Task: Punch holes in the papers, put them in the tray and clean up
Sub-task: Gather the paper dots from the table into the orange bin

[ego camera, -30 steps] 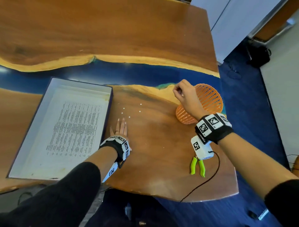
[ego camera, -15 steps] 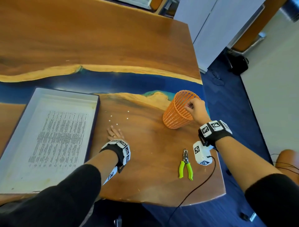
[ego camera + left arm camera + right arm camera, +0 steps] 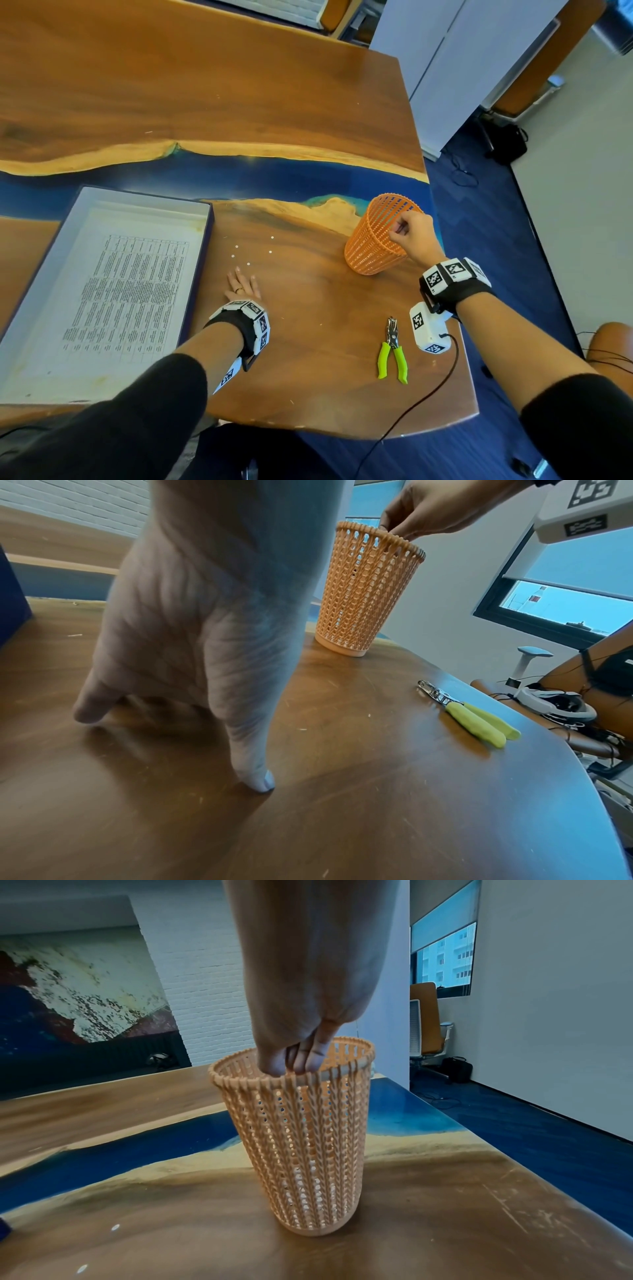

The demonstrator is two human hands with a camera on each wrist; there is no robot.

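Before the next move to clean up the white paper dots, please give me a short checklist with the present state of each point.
1. Orange basket stands upright on the table: ok.
2. Right hand grips the basket rim: ok.
3. Left hand rests flat on the table beside the paper dots: ok.
4. Dots all collected: not ok, several lie loose on the wood.
5. Papers lie in the tray: ok.
6. Hole punch lies clear of the dots: ok.
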